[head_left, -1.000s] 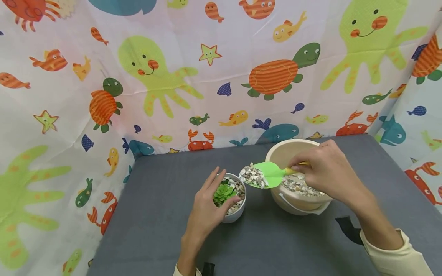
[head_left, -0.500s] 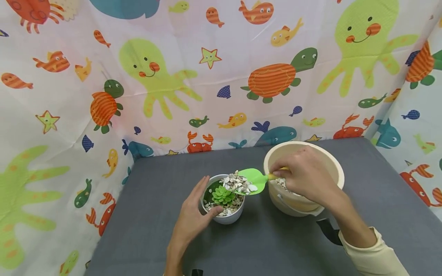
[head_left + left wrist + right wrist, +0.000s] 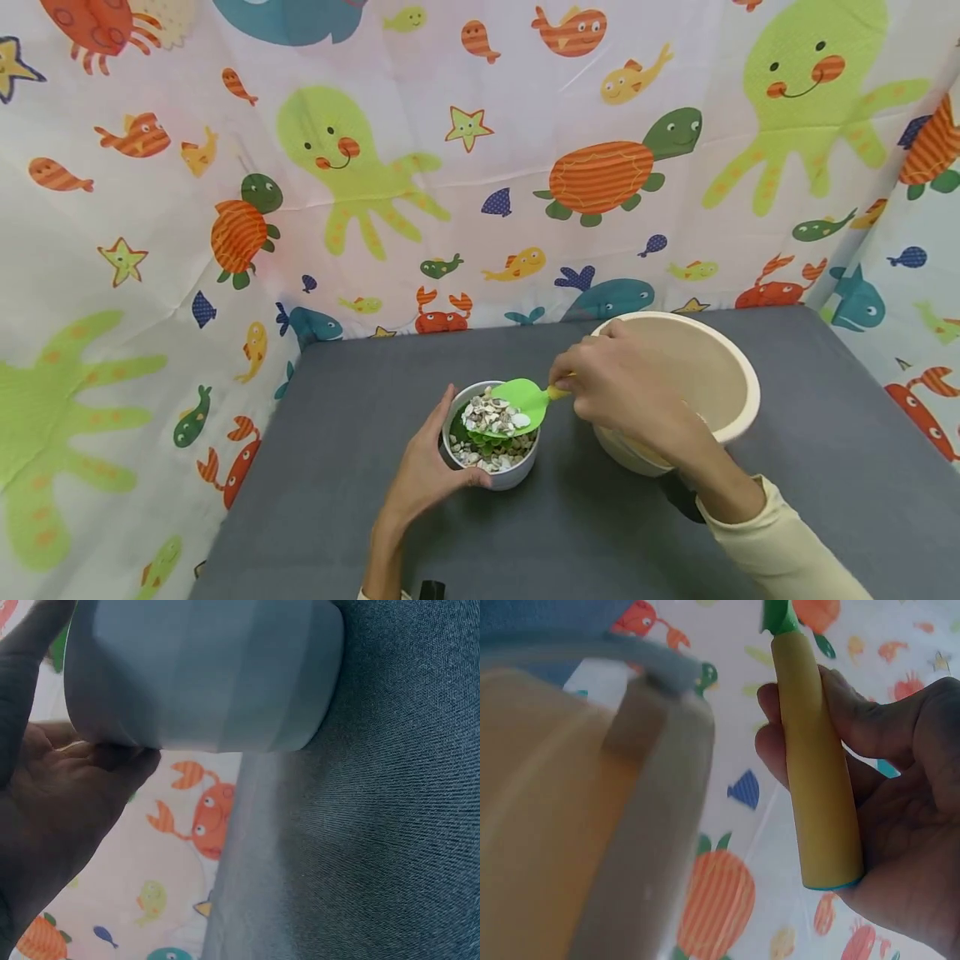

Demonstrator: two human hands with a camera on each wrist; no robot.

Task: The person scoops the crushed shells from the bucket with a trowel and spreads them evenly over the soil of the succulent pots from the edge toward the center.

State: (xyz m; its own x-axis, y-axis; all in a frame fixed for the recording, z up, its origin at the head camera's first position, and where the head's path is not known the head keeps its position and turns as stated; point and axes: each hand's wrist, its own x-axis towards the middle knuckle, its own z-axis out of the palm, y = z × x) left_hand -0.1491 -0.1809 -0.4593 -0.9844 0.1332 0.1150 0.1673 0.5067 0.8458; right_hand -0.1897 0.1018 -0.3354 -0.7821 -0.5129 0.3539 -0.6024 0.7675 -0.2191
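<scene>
A white pot (image 3: 510,478) stands on the grey table, with a green succulent (image 3: 483,443) and pebbly bits inside. My left hand (image 3: 423,479) grips the pot's left side, thumb at the front and fingers round the back. In the left wrist view its fingers lie against the pot's smooth wall (image 3: 210,675). My right hand (image 3: 626,396) holds a small green trowel (image 3: 531,403) by its yellow handle (image 3: 817,772). Over the pot, the trowel blade carries a heap of pale shell pieces (image 3: 491,415) and partly hides the succulent.
A cream bucket (image 3: 738,358) stands right of the pot, partly behind my right forearm; its rim and wall (image 3: 645,847) are close in the right wrist view. The grey table (image 3: 345,450) ends at a sea-animal patterned curtain (image 3: 480,192).
My right hand has carried the loaded trowel left from beside the bucket to over the pot. My left hand has come down from over the succulent to the pot's side.
</scene>
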